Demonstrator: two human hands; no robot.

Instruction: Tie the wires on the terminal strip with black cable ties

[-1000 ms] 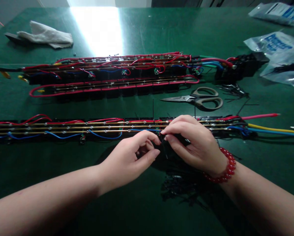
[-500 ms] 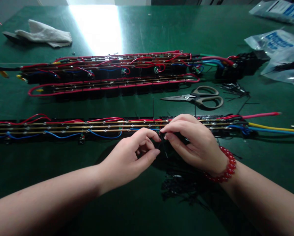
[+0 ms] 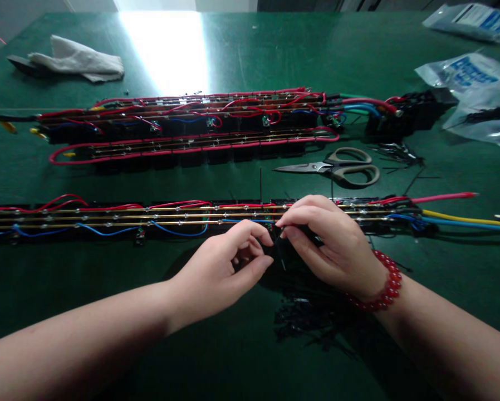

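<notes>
A long black strip with brass rails and red and blue wires lies across the green table in front of me. My left hand and my right hand meet at its near edge, both pinched on a thin black cable tie at the strip. A red bead bracelet circles my right wrist. Two black tie ends stand upright from the strip just behind my fingers.
Two more wired strips lie farther back. Scissors rest to their right, with cut tie ends nearby. A pile of black cable ties sits near my right wrist. Plastic bags lie far right, a white cloth far left.
</notes>
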